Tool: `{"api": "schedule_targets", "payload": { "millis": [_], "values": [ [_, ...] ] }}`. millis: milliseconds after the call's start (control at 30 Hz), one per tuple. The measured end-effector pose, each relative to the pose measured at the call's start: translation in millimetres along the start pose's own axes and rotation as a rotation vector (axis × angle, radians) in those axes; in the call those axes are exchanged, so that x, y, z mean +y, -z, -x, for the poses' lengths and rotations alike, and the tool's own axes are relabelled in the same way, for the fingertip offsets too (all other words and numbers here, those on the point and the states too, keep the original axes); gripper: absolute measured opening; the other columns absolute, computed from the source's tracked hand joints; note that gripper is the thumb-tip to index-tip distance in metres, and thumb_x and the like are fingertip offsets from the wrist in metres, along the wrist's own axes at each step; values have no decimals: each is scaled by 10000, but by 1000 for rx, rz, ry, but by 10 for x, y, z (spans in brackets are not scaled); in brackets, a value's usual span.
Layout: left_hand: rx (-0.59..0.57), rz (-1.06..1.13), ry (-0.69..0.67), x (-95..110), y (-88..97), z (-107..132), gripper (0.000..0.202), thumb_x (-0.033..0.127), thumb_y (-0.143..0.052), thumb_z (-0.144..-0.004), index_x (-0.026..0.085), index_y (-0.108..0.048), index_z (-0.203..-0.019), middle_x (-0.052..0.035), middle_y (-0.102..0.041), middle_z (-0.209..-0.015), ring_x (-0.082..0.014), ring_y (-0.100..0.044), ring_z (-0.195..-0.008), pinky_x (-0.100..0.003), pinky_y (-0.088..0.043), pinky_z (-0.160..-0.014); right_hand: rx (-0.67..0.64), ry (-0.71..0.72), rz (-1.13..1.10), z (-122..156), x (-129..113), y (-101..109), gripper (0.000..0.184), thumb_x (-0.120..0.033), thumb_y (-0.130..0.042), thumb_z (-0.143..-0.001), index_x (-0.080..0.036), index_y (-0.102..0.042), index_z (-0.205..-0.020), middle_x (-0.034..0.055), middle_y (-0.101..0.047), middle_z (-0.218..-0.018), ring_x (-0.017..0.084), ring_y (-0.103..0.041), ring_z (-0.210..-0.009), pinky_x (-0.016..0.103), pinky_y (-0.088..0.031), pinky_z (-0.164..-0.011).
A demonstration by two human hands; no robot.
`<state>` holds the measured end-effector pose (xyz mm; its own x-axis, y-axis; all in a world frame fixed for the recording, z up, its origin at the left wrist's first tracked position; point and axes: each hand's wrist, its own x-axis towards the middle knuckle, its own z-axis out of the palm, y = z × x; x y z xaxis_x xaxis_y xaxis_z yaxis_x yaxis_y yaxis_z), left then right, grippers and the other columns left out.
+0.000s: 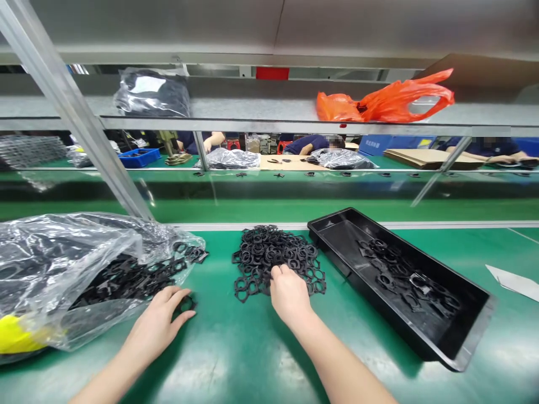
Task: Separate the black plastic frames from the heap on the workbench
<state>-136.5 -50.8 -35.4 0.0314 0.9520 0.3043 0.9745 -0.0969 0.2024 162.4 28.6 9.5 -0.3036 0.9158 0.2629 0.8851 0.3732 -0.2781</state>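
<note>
My left hand [158, 320] is by the mouth of a clear plastic bag [105, 235], its thumb and fingers curved around a black ring-shaped plastic part [185, 304] just above the green tabletop. Loose black parts [130, 278] spill from the bag behind that hand. In the middle of the table lies a pile of flat black ring-shaped parts [273, 247]. My right hand [290, 294] reaches into the pile's near edge with its fingers pinched together; the fingertips and anything between them are hidden. Right of the pile, a long black tray [345, 269] holds more black parts [396, 269].
White paper [514, 282] lies at the far right. A metal post [80, 112] slants down on the left. On the shelf above are a bagged black bundle [154, 92] and an orange plastic bag [387, 104]. Beyond a belt carrying small parts, several people sit working.
</note>
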Motion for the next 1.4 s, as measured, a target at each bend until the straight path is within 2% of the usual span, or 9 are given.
{"api": "schedule_targets", "payload": {
  "millis": [367, 533, 633, 767, 933, 1000, 1133, 1267, 1400],
  "values": [
    [-175, 151, 137, 67, 159, -85, 271, 350, -554, -773, 217, -610, -1003, -69, -614, -959, -247, -615, -902, -347, -487, -786, 0, 44, -693, 7, -45, -36, 179, -253, -482, -859, -200, -641, -796, 3, -613, -654, 127, -567, -594, 218, -420, -569],
    [-94, 256, 182, 66, 163, -170, 218, 317, -605, -726, 237, -619, -929, -18, -599, -850, -178, -607, -655, -298, -497, -663, -153, -50, -991, -21, -107, -133, 188, -293, -530, -796, -142, -640, -824, -12, -563, -557, 98, -510, -396, 179, -372, -330],
    [-40, 262, 189, 26, 187, -189, 217, 362, -616, -734, 232, -628, -908, -5, -586, -825, -140, -566, -549, -280, -490, -610, -225, -101, -1165, -21, -139, -151, 287, -244, -644, -681, -127, -640, -943, 38, -641, -727, 118, -595, -511, 200, -465, -399],
    [67, 359, 215, 39, 271, -217, 268, 435, -631, -725, 237, -637, -905, -9, -581, -855, -154, -594, -643, -260, -506, -611, -215, -218, -1333, -5, -164, -175, 393, -119, -664, -593, -133, -653, -985, 72, -669, -863, 148, -625, -677, 259, -523, -574],
    [94, 862, 394, 363, 301, -378, 343, 427, -732, -631, 184, -648, -857, -32, -611, -841, -197, -586, -825, -266, -507, -682, -117, -150, -1188, 17, -169, -186, 273, -165, -656, -659, -131, -678, -929, 52, -677, -758, 163, -632, -653, 298, -520, -644],
    [40, 1148, 474, 585, 274, -474, 367, 389, -770, -610, 164, -640, -869, -30, -625, -828, -168, -581, -784, -250, -478, -678, -96, -112, -1160, 31, -162, -155, 162, -262, -649, -725, -137, -668, -827, 28, -650, -651, 151, -626, -575, 267, -503, -574],
    [-139, 1727, 517, 1037, 175, -663, 319, 341, -799, -617, 148, -615, -793, 12, -574, -690, -81, -518, -615, -181, -411, -587, -91, -134, -1210, 54, -139, -72, 326, -445, -550, -825, -154, -573, -679, -31, -552, -465, 73, -475, -337, 178, -343, -365],
    [-244, 1823, 542, 1305, 28, -757, 374, 432, -770, -637, 126, -557, -620, 22, -506, -572, -60, -445, -508, -170, -337, -478, -237, -199, -1396, 44, -130, -62, 395, -519, -521, -828, -145, -567, -709, -40, -535, -405, 55, -396, -275, 160, -273, -319],
    [-226, 1831, 584, 1330, -75, -726, 364, 441, -756, -651, 111, -603, -646, -9, -563, -634, -77, -481, -566, -178, -381, -523, -324, -270, -1557, 8, -124, -126, 372, -500, -564, -815, -131, -593, -772, -15, -587, -475, 72, -461, -325, 179, -330, -363]
  ]
}}
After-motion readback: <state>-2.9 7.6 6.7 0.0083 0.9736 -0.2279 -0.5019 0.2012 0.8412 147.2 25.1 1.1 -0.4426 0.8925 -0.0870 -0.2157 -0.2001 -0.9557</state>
